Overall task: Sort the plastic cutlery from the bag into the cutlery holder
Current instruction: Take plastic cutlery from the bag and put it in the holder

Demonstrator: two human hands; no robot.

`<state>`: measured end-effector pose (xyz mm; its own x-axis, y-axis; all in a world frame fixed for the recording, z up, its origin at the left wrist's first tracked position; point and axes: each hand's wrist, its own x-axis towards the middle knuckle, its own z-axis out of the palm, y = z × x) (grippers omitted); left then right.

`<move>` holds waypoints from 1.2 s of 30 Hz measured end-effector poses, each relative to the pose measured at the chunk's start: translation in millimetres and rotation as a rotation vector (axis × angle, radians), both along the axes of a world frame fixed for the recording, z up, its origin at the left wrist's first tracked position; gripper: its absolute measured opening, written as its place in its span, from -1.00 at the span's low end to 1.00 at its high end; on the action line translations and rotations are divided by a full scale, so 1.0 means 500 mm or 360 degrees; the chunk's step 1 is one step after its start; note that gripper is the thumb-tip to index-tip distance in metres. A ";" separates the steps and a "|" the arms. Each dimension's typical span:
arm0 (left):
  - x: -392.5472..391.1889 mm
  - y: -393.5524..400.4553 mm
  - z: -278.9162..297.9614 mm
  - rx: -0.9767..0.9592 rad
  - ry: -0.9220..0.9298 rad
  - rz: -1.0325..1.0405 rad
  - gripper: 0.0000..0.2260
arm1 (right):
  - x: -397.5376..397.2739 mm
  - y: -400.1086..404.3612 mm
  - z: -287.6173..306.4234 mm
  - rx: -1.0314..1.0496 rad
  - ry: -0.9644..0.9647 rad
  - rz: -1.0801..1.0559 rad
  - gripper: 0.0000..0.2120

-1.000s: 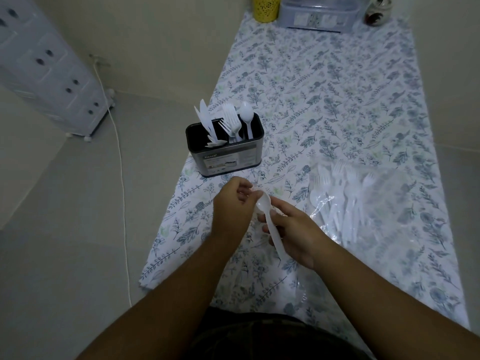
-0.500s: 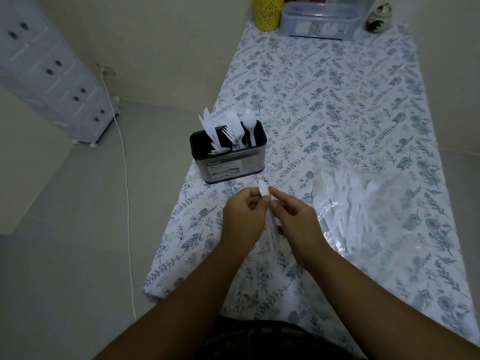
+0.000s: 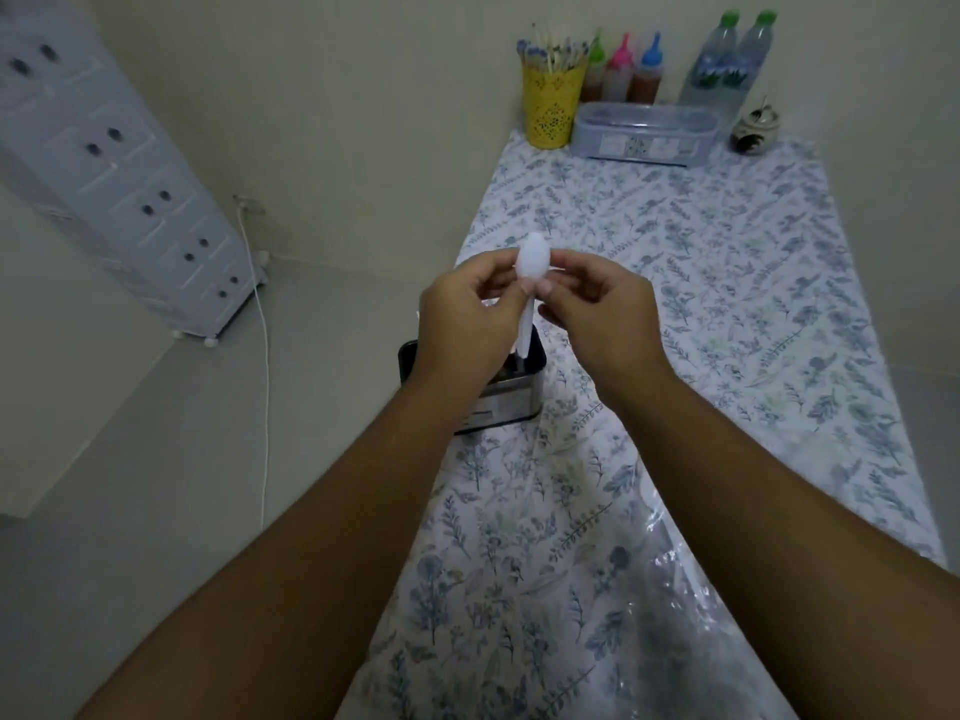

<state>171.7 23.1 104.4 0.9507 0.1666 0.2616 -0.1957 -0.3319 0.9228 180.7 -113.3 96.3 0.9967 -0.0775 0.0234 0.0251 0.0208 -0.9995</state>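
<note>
A white plastic spoon [image 3: 532, 267] stands upright, bowl up, pinched between the fingertips of my left hand [image 3: 467, 314] and my right hand [image 3: 597, 309]. Its handle points down into the black cutlery holder [image 3: 524, 402], which sits on the flowered tablecloth just below my hands and is largely hidden by my left wrist. The clear plastic bag [image 3: 691, 589] lies at the lower right under my right forearm; the cutlery in it is hidden.
A flowered tablecloth [image 3: 727, 283] covers the long table. At its far end stand a yellow cup [image 3: 551, 106], sauce bottles [image 3: 623, 70], water bottles [image 3: 727, 65], a lidded box [image 3: 644, 132] and a small jar [image 3: 754, 132]. A white drawer unit [image 3: 119, 184] and cable [image 3: 262, 366] are left.
Both hands have risen and moved forward with the spoon, from above the cloth to over the holder. The spoon now stands upright. The camera has tilted up, showing the table's far end.
</note>
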 end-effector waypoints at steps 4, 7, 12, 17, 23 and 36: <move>0.029 0.001 -0.025 0.0016 0.0056 0.0095 -0.78 | 0.041 0.015 -0.016 -0.0088 -0.0045 -0.0026 -0.72; 0.029 -0.001 -0.053 0.0159 0.0158 0.0125 -0.80 | 0.044 0.017 -0.058 -0.0187 0.0036 -0.0041 -0.75; 0.046 -0.005 -0.094 0.0582 0.0466 0.0070 -0.82 | 0.032 0.010 -0.114 -0.0532 0.0203 -0.0059 -0.73; 0.027 -0.021 -0.065 0.0742 0.0238 0.0114 -0.75 | 0.016 -0.018 -0.115 -0.0683 0.0287 -0.0122 -0.76; -0.118 -0.102 -0.148 0.0780 0.0127 -0.0381 -0.79 | -0.127 -0.128 -0.158 -0.1039 0.0397 0.0018 -0.83; -0.345 -0.180 -0.447 0.1771 0.0132 -0.1731 -0.41 | -0.618 -0.353 -0.363 -0.1937 0.0431 0.0227 -0.53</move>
<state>-1.0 -66.9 -118.9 0.4984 -0.8216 -0.2765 -0.7502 -0.5686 0.3373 -128.1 -289.8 -85.1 0.9785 -0.0408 -0.2024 -0.1102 -0.9321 -0.3450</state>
